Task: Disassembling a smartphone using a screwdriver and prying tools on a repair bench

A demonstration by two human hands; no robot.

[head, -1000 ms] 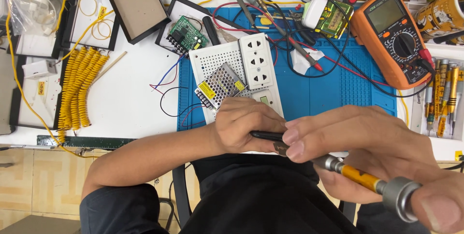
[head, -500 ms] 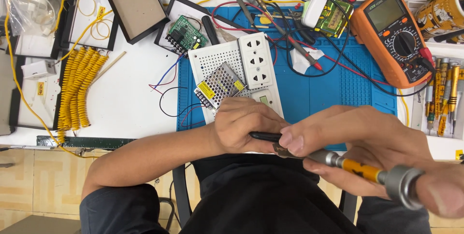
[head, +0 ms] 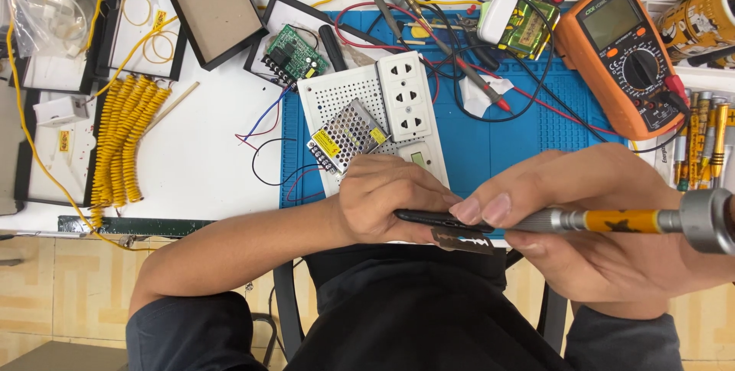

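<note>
Right now we've got both hands low at the front edge of the tabletop (head: 199, 164), close to our body. Left hand (head: 387, 199) is curled shut around a thin black rod (head: 444, 220), gripping it horizontal. Right hand (head: 605, 241) is clamped on a screwdriver (head: 612, 222) w/ orange-and-silver shaft, thumb & forefinger pinching near its front end where it meets the rod. A razor blade (head: 463, 241) sits just under the rod, touching our right thumb; can't tell which fingers actually hold it.

Behind the hands, on the blue mat (head: 521, 141): white perforated board (head: 337, 99) w/ a power strip (head: 402, 95) and a metal-mesh power supply (head: 348, 134). Orange multimeter (head: 624, 57) is far right, green circuit board (head: 292, 57) upper left of the mat, yellow coiled cable (head: 122, 137) well apart at left.
</note>
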